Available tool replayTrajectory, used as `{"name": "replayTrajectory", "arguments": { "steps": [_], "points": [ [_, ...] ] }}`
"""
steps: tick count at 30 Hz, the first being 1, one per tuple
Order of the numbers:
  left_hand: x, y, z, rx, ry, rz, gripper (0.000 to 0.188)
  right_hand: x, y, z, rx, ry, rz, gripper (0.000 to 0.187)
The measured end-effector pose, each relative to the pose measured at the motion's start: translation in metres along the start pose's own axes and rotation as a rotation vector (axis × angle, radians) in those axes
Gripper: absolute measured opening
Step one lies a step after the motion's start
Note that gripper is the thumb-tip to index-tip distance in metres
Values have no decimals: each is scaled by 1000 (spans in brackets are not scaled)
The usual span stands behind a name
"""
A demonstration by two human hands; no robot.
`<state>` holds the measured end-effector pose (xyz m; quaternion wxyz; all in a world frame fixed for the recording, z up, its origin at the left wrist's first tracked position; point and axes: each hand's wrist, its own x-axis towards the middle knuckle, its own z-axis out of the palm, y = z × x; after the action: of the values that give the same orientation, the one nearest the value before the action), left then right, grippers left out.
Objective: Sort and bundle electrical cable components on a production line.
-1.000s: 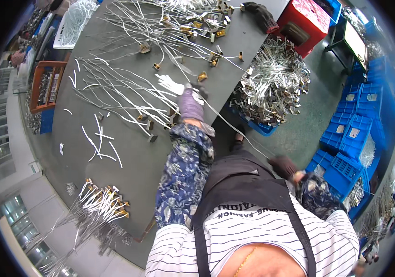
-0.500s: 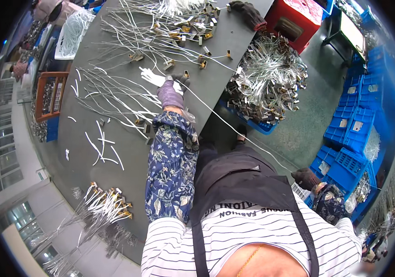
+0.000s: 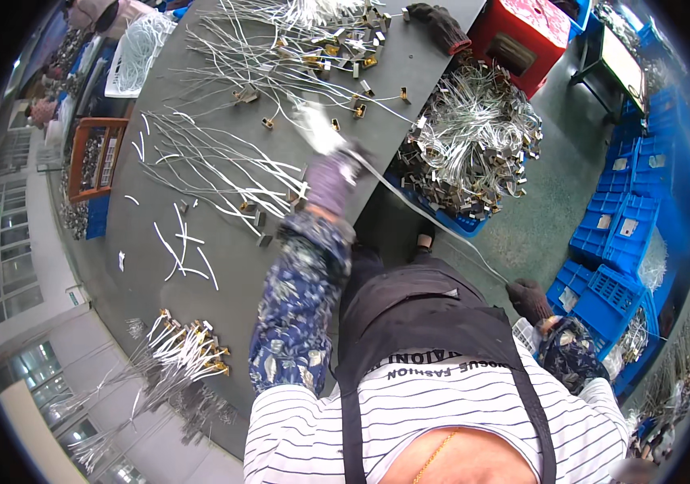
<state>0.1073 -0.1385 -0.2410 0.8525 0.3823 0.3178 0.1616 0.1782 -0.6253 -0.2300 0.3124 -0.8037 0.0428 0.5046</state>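
Observation:
My left hand (image 3: pixel 335 176), in a dark glove with purple wrapping, is over the table, closed round a bunch of short white tubes (image 3: pixel 313 127); motion smears its fingers. A pale wire (image 3: pixel 416 208) runs from this hand down across the table edge to my right hand (image 3: pixel 529 300). That hand, in a dark glove, is closed on the wire's other end, low at the right. Beside my left hand lie thin wires sleeved with white tubes (image 3: pixel 236 173) and small metal end pieces. More wires with metal ends (image 3: pixel 321 60) cover the far part of the table.
A heap of wires (image 3: pixel 474 137) fills a blue crate beside the table. A dark glove (image 3: pixel 439 28) lies near a red stool (image 3: pixel 520 40). Loose tube pieces (image 3: pixel 182 246) and a sleeved wire bundle (image 3: pixel 188 347) are at left. Blue crates (image 3: pixel 611 210) stack at right.
My left hand has moved right and slightly nearer with the white tubes, toward the table edge. The wire between my hands now hangs lower. My right hand has hardly moved.

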Motion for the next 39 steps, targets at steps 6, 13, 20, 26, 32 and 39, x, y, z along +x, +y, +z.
{"name": "replayTrajectory", "arguments": {
  "steps": [6, 13, 20, 26, 32, 39],
  "points": [
    [-61, -3, 8, -29, 105, 64, 15, 22, -52, 29, -74, -47, -23, 35],
    [-85, 37, -43, 641, 697, 233, 24, 24, -232, 125, -12, -364, -596, 48],
    [-99, 91, -103, 591, 625, -37, 23, 16, -362, 192, -685, -103, -889, 73],
    [-93, 74, -89, -82, 334, 220, 26, 119, -386, 209, -951, 233, -1060, 47],
    [-71, 30, 10, -443, 194, 44, 32, 68, -261, 153, -588, -176, -1433, 19],
    [-12, -26, -17, -414, 376, 86, 21, 23, -72, 36, -685, -334, -273, 33]
  ]
}}
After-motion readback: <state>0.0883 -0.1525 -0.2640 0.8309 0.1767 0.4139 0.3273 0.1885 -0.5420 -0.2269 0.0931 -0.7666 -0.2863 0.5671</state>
